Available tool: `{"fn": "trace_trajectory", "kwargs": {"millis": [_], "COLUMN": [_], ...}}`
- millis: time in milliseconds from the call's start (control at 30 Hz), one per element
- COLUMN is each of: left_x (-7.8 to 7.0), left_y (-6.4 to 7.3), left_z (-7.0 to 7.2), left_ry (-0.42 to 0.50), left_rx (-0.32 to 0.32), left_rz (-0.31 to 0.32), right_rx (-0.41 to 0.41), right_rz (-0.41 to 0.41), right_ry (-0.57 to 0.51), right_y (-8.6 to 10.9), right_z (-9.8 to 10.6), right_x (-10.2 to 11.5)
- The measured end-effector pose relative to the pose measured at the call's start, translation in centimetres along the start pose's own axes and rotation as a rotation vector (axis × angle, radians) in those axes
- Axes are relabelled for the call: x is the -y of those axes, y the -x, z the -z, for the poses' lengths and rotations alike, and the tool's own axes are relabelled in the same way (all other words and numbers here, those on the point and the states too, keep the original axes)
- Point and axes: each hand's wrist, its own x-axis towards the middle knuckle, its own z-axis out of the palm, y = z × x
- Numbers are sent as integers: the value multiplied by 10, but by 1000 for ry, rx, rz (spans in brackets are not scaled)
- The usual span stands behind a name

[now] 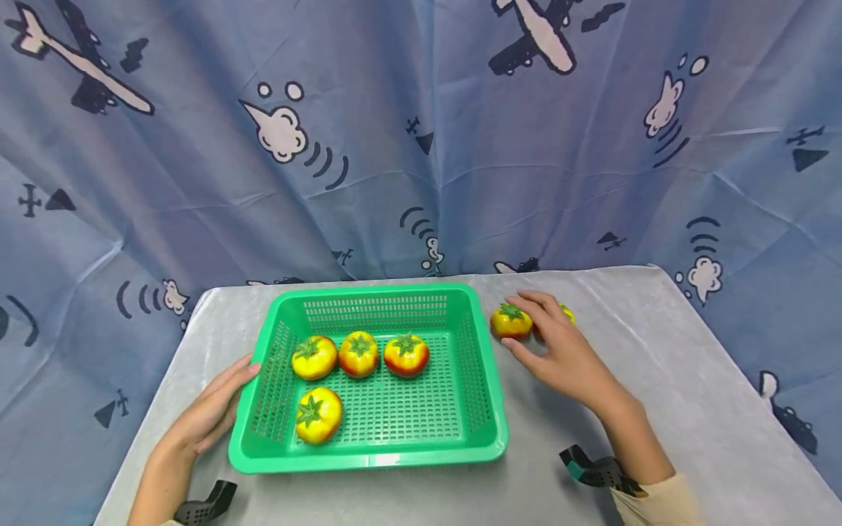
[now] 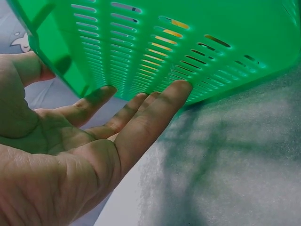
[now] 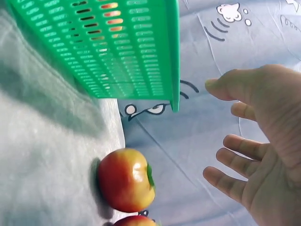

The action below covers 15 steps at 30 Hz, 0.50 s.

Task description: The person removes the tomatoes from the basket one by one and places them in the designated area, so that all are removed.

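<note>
A green plastic basket (image 1: pixel 368 460) with slotted walls holds several red-and-yellow tomatoes with green leafy tops; three form a row, including one tomato (image 1: pixel 406 356), and another tomato (image 1: pixel 319 415) lies nearer the front. My left hand (image 1: pixel 213 405) is at the basket's left side, thumb at the rim and extended fingers (image 2: pixel 150 122) against the outer slotted wall. Right of the basket, my right hand (image 1: pixel 559 351) hovers over two more tomatoes, thumb and fingers spread apart and holding nothing. One tomato (image 3: pixel 126 181) shows whole in the right wrist view; the second tomato (image 1: pixel 567 313) is mostly hidden behind the hand.
The table carries a light grey cloth (image 1: pixel 691 409). A blue curtain (image 1: pixel 421 146) printed with planes and clouds hangs right behind the table's back edge. Both wrists wear black bands, such as the right wristband (image 1: pixel 601 471).
</note>
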Motion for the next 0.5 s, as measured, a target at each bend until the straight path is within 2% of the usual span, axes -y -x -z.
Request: {"fn": "trace_trajectory", "kwargs": {"millis": [500], "left_x": [2], "left_y": [-3], "left_z": [-1], "left_ry": [3], "left_rx": [7], "left_rz": [-18], "right_rx": [80], "right_rz": [51], "right_ry": [8], "right_y": [-12], "right_z": [2], "right_x": [20]}}
